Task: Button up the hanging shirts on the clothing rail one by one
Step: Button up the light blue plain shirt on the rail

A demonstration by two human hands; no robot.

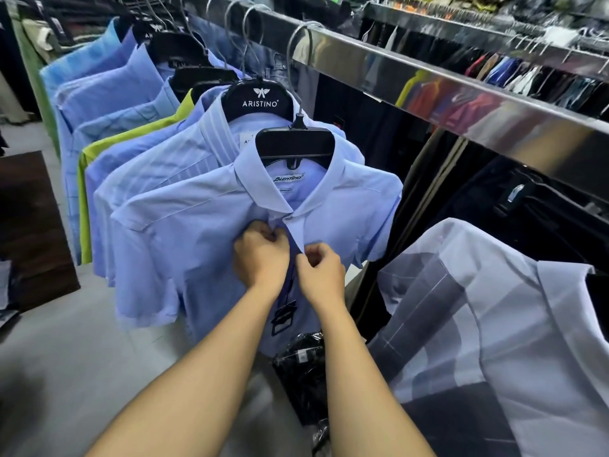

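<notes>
Both hands are pinched shut on the placket: left hand (260, 255), right hand (321, 275). Light blue short-sleeved shirt (184, 245), collar closed, is hung on a black hanger (295, 143) from the chrome rail (428, 90).

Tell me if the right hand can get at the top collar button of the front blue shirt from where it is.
Probably yes. The right hand pinches the placket of the front blue shirt just below the collar, and nothing lies between them.
</notes>
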